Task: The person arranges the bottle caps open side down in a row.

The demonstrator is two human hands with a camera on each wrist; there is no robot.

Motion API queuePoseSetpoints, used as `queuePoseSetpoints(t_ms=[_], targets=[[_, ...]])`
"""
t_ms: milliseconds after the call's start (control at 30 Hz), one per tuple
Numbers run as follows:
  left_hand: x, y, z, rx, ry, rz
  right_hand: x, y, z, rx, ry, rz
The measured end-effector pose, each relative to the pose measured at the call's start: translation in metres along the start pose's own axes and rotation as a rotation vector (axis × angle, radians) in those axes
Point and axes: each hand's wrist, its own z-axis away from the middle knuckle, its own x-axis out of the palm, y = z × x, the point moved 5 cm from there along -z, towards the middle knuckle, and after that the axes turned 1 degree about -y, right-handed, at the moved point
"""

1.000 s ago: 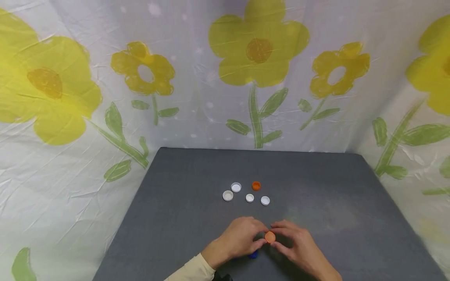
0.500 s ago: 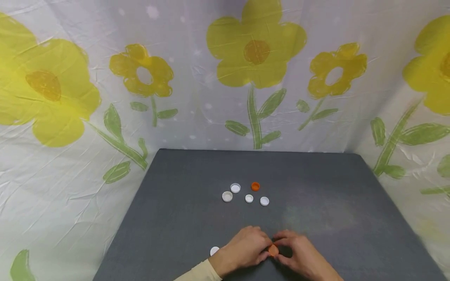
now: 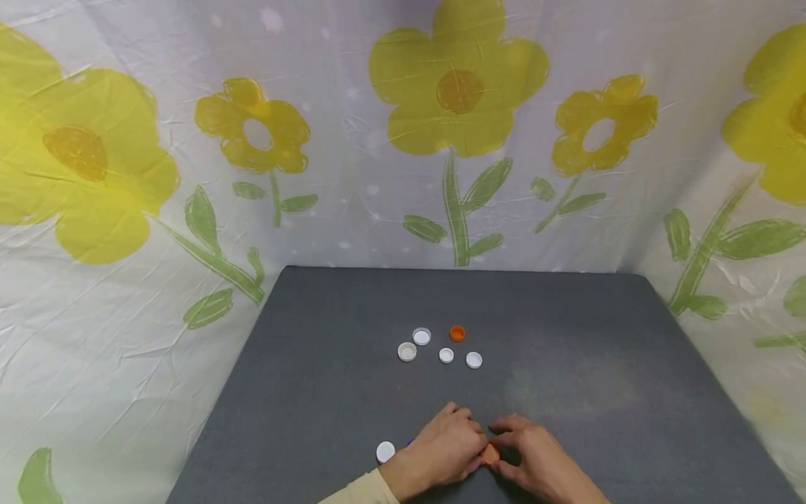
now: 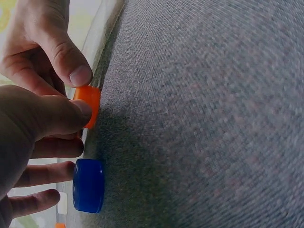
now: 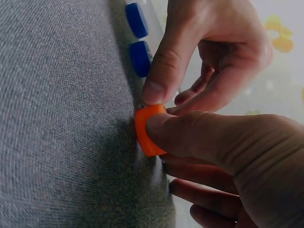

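An orange bottle cap is at the table surface between both hands. My left hand pinches it from the left, the thumb on its side in the left wrist view. From the right, my right hand holds the same cap between thumb and fingers. Close to the left hand's outer fingers stands a blue cap. Two blue caps, one nearer and another beyond it, show past the left thumb in the right wrist view; the head view mostly hides them behind the left hand.
On the dark grey table, a white cap lies left of the left wrist. Farther back, several white caps, one of them at the left, lie around another orange cap. A flower-printed curtain surrounds the table.
Both hands have lowered the orange cap toward the table, slightly right and nearer the body. The white cap beside the left wrist has come into view.
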Motion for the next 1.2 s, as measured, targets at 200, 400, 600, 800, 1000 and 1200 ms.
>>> queuePoseSetpoints(t_ms=[200,400,600,800,1000,1200], targets=[[-0.006,0.000,0.001,-0.020,0.015,-0.037,-0.002,-0.001,-0.001,0.037,-0.029,0.003],[-0.017,-0.018,0.006,-0.113,-0.020,0.039,-0.016,-0.003,-0.010,0.021,0.061,0.090],[-0.025,-0.045,0.017,-0.217,0.006,0.065,-0.032,-0.009,-0.024,-0.034,0.135,0.189],[-0.038,-0.072,0.032,-0.296,0.049,0.073,-0.041,-0.014,-0.045,-0.110,0.163,0.259],[-0.050,-0.099,0.049,-0.369,0.087,0.071,-0.044,-0.019,-0.066,-0.200,0.201,0.301],[-0.060,-0.121,0.064,-0.407,0.153,0.059,-0.047,-0.023,-0.092,-0.237,0.175,0.314]])
